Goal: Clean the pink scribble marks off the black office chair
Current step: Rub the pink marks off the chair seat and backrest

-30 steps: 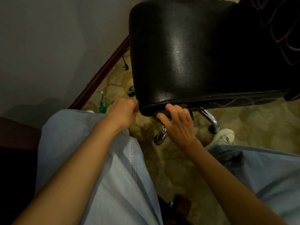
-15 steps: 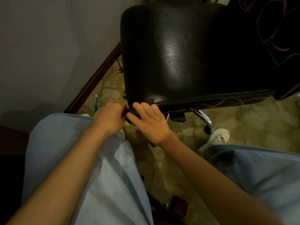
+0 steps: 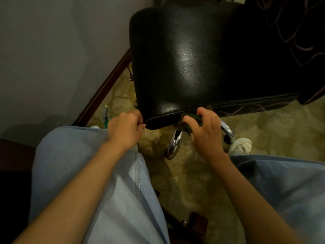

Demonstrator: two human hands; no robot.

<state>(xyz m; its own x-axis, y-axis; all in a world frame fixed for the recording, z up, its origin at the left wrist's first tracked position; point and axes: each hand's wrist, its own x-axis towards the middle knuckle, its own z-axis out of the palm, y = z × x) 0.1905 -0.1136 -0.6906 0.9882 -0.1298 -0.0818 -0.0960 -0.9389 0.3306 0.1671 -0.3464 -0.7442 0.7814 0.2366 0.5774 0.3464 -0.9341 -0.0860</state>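
The black office chair [image 3: 202, 55] fills the upper middle, its glossy seat facing me. Pink scribble marks [image 3: 246, 107] run along the seat's front edge to the right, and more pink scribble lines cover the dark part at the top right. My left hand [image 3: 125, 132] pinches the seat's front left corner. My right hand [image 3: 204, 131] grips a dark green cloth [image 3: 190, 120] against the seat's front edge, just left of the pink marks. Most of the cloth is hidden under my fingers.
A green spray bottle [image 3: 106, 118] stands on the patterned carpet by the dark wood skirting and grey wall at left. Chrome chair legs [image 3: 174, 143] and a white shoe [image 3: 241, 147] are below the seat. My light blue trouser legs fill the foreground.
My right hand with the cloth has slid right along the seat's front edge, away from my left hand. The left hand keeps hold of the seat's corner.
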